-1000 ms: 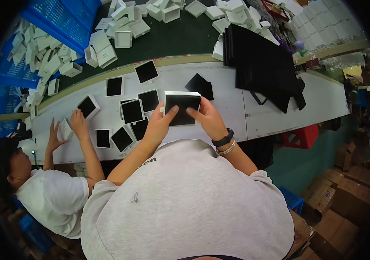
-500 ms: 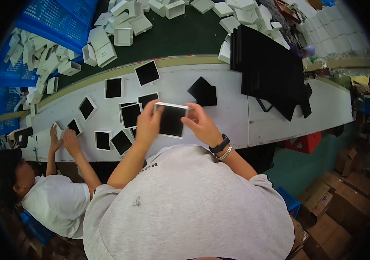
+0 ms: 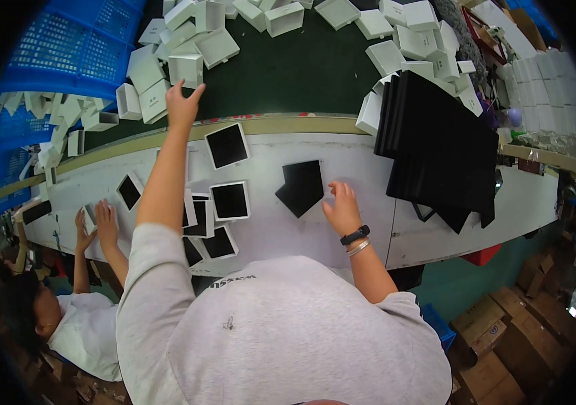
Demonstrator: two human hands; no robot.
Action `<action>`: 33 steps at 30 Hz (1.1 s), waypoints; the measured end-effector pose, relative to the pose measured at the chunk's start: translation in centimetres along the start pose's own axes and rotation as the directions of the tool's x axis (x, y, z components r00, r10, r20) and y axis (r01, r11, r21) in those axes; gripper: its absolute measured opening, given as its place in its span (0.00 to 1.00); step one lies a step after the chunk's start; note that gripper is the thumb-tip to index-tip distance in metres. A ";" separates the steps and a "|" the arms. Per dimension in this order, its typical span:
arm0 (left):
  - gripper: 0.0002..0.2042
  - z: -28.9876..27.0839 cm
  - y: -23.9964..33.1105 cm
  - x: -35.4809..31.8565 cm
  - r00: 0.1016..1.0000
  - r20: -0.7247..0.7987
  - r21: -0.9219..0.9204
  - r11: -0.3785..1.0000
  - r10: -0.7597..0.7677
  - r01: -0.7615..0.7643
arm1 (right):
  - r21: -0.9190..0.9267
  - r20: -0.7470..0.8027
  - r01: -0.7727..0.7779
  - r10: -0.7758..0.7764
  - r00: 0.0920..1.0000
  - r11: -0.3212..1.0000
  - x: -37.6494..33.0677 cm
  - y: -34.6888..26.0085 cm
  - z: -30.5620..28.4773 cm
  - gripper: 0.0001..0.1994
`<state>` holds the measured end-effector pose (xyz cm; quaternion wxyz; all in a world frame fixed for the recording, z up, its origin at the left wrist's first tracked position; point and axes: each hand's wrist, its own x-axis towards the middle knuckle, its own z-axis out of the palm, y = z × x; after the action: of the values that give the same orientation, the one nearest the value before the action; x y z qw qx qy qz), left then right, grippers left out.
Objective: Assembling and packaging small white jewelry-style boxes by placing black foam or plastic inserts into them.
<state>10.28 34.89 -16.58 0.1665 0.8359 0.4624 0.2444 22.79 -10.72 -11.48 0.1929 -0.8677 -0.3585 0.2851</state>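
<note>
My left hand (image 3: 183, 108) reaches over the far edge of the table with thumb and fingers spread. Its fingertips are just at the near side of an open white box (image 3: 186, 69) in the pile; whether they touch it I cannot tell. Low over the table, my right hand (image 3: 343, 210) is empty, its fingers loosely curved and apart. Left of it lie a few overlapping black foam-like pieces (image 3: 303, 183). Several white box trays with black inserts, such as this tray (image 3: 230, 201), lie on the white table (image 3: 268, 239) between my arms; my left forearm hides part of some.
Beyond the table is a dark green surface (image 3: 281, 74) with heaped white boxes. A stack of black sheets (image 3: 440, 145) stands to the right. Blue crates (image 3: 72, 50) fill the far left. A co-worker's hands (image 3: 102, 226) hold a white box at the left.
Both hands have let go of the white tray with the black insert, which seems to lie on the table now. My left hand has moved far forward and left; my right hand has shifted right.
</note>
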 end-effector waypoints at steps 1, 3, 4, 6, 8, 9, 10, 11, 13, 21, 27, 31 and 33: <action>0.26 2.8 2.1 0.3 0.996 -0.020 0.098 0.992 -0.084 0.085 | 0.042 -0.036 0.014 -0.013 0.999 0.999 -0.2 0.1 -0.2 0.28; 0.21 5.2 2.3 1.0 0.977 -0.089 0.128 0.971 -0.192 0.202 | 0.073 -0.136 0.105 -0.094 0.986 0.992 0.0 -0.6 -0.4 0.27; 0.18 5.3 0.1 1.4 0.967 -0.125 0.056 0.972 -0.221 0.229 | 0.075 -0.125 0.121 -0.111 0.986 0.990 0.5 -1.2 -0.5 0.27; 0.10 5.9 2.6 0.0 0.938 -0.234 -0.125 0.964 -0.257 0.233 | 0.441 -0.177 0.150 -0.078 0.981 0.885 1.5 -1.8 -0.9 0.27; 0.09 4.1 6.0 -2.9 0.993 -0.097 -0.203 0.978 -0.065 0.044 | 0.301 -0.261 0.172 -0.093 0.961 0.938 2.3 -3.6 -1.3 0.28; 0.07 2.5 8.8 -5.2 0.996 0.041 -0.285 0.956 0.082 -0.067 | 0.153 -0.330 0.203 -0.143 0.933 0.967 3.0 -4.1 -1.6 0.28; 0.06 0.7 11.5 -8.0 0.958 0.161 -0.375 0.913 0.235 -0.161 | 0.155 -0.340 0.203 -0.140 0.930 0.967 3.5 -3.8 -1.4 0.28; 0.05 0.5 10.4 -11.8 0.924 0.224 -0.408 0.891 0.311 -0.201 | 0.062 -0.165 0.168 -0.155 0.974 0.984 3.6 -4.0 -0.7 0.30; 0.11 -4.0 15.4 -17.8 0.832 0.435 -0.491 0.865 0.345 -0.102 | -0.079 0.027 0.056 -0.054 0.998 0.995 3.4 -3.9 -0.4 0.29; 0.08 -13.6 13.6 -23.6 0.836 0.488 -0.441 0.898 0.249 -0.010 | 0.301 -0.023 0.189 -0.191 0.981 0.935 1.0 -0.9 -0.6 0.13; 0.08 -17.7 14.7 -25.4 0.921 0.353 -0.430 0.903 0.164 0.004 | 0.966 0.048 -0.077 0.122 0.991 0.247 -6.4 -7.4 -6.5 0.11; 0.08 -18.8 16.1 -26.5 0.959 0.273 -0.447 0.893 0.076 0.057 | 0.985 -0.154 0.138 0.161 0.975 0.106 -8.4 -10.0 -6.4 0.19; 0.08 -19.2 16.3 -26.7 0.950 0.262 -0.425 0.904 0.167 -0.042 | 0.926 -0.369 0.353 0.122 0.922 0.135 -8.9 -9.7 -6.2 0.19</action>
<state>-1.33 4.62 0.71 0.3929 0.8321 0.3244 0.2191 16.56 -11.59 1.66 0.7951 -0.5319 -0.1096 0.2697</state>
